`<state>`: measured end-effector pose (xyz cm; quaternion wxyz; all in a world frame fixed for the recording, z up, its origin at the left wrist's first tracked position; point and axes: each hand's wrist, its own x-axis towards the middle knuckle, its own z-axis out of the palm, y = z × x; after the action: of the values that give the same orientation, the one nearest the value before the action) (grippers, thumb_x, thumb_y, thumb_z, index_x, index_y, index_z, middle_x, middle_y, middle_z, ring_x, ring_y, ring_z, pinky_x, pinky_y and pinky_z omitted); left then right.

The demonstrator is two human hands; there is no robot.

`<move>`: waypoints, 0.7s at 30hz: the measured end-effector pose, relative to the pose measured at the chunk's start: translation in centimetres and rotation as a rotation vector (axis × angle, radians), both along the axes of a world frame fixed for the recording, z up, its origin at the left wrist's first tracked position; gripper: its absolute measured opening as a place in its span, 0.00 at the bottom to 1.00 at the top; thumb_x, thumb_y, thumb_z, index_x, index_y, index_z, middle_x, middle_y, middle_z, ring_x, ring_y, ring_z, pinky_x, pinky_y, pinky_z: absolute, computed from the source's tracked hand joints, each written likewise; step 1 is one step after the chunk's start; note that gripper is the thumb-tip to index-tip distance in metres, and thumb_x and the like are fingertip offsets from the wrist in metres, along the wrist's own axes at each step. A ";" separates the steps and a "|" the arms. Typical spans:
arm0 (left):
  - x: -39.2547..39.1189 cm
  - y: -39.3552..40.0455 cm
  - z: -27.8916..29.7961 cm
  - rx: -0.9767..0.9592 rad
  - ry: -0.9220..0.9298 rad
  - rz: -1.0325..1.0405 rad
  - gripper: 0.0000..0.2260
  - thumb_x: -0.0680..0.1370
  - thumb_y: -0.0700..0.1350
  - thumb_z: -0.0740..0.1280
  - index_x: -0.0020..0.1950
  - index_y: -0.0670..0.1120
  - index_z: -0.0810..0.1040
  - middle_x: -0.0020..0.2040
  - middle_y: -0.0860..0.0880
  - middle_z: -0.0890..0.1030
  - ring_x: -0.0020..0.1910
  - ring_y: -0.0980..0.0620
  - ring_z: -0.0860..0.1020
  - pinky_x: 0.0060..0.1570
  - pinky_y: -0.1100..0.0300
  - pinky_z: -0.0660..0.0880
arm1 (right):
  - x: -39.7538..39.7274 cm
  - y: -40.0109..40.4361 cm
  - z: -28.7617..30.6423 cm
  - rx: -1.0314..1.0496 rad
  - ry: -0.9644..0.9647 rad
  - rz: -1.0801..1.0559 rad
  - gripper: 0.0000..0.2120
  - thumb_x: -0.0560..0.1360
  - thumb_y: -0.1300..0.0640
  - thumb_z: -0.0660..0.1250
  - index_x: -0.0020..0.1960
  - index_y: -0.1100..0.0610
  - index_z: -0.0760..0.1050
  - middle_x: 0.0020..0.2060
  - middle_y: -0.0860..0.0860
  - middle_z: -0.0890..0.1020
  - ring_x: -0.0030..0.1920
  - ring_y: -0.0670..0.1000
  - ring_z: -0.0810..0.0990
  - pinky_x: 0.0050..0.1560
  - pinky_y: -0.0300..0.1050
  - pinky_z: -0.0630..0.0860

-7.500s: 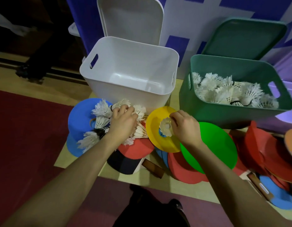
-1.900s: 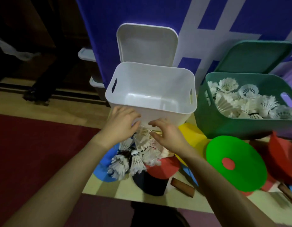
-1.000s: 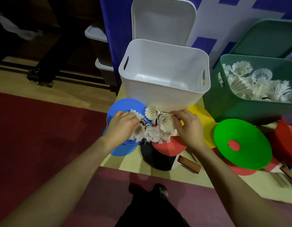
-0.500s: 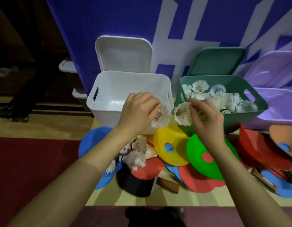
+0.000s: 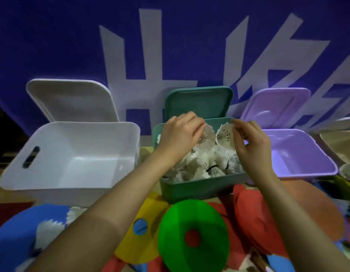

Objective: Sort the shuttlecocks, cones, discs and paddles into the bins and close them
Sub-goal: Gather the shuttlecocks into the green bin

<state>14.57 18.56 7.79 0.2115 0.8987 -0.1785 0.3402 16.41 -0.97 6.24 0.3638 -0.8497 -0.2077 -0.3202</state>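
Both hands hover over the open green bin (image 5: 197, 188), which holds a heap of white shuttlecocks (image 5: 209, 165). My left hand (image 5: 180, 134) grips one white shuttlecock (image 5: 206, 137) above the heap. Beside it, my right hand (image 5: 248, 138) pinches a second shuttlecock (image 5: 225, 135) by its feathers. The two held shuttlecocks are close together over the bin's middle. More loose shuttlecocks (image 5: 49, 230) lie on a blue disc (image 5: 15, 232) at the lower left.
An open white bin (image 5: 76, 154) stands to the left, an open purple bin (image 5: 299, 154) to the right, each with its lid leaning behind. In front lie a yellow disc (image 5: 138, 244), a green disc (image 5: 193, 236) and red discs (image 5: 254, 213).
Both hands have carried their shuttlecocks up and right, from in front of the white bin to above the green bin. The view has tilted up toward the bins.
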 end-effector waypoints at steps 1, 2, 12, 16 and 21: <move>1.3 -1.0 -0.4 -0.015 0.005 0.014 0.10 0.76 0.46 0.63 0.45 0.43 0.82 0.39 0.48 0.81 0.34 0.50 0.79 0.32 0.55 0.76 | 1.4 -1.0 -0.4 -0.020 0.010 -0.019 0.14 0.76 0.55 0.59 0.56 0.57 0.78 0.43 0.54 0.78 0.42 0.59 0.79 0.39 0.55 0.76; 2.7 -1.9 -0.8 -0.037 0.013 0.031 0.11 0.76 0.46 0.63 0.44 0.43 0.82 0.38 0.48 0.80 0.33 0.50 0.78 0.30 0.56 0.75 | 2.9 -1.9 -0.8 -0.042 0.016 -0.046 0.15 0.75 0.54 0.58 0.56 0.57 0.78 0.43 0.55 0.78 0.41 0.61 0.79 0.38 0.56 0.76; 12.6 -6.4 -6.1 0.122 0.136 0.171 0.13 0.74 0.45 0.59 0.43 0.42 0.82 0.39 0.46 0.80 0.36 0.46 0.79 0.27 0.58 0.74 | 12.3 -4.8 -5.1 -0.466 0.093 -0.234 0.10 0.71 0.61 0.64 0.51 0.57 0.80 0.40 0.56 0.81 0.41 0.61 0.79 0.47 0.52 0.68; 12.2 -6.2 -8.5 0.370 0.464 0.119 0.14 0.79 0.48 0.60 0.57 0.45 0.81 0.62 0.47 0.78 0.61 0.46 0.76 0.61 0.51 0.68 | 12.0 -5.2 -7.5 -0.724 0.303 -0.092 0.12 0.79 0.53 0.59 0.59 0.51 0.77 0.55 0.49 0.81 0.57 0.53 0.76 0.62 0.52 0.48; 10.9 -4.9 -9.7 0.441 0.687 0.137 0.19 0.82 0.53 0.52 0.70 0.50 0.68 0.73 0.50 0.66 0.72 0.51 0.61 0.73 0.52 0.49 | 11.3 -5.2 -6.7 -0.799 0.417 -0.049 0.18 0.81 0.49 0.53 0.69 0.48 0.66 0.57 0.49 0.78 0.63 0.51 0.71 0.66 0.54 0.45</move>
<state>25.48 13.61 -1.90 0.0381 0.9935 -0.1062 -0.0124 27.75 -6.13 -0.50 0.0335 -0.9745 -0.2173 -0.0453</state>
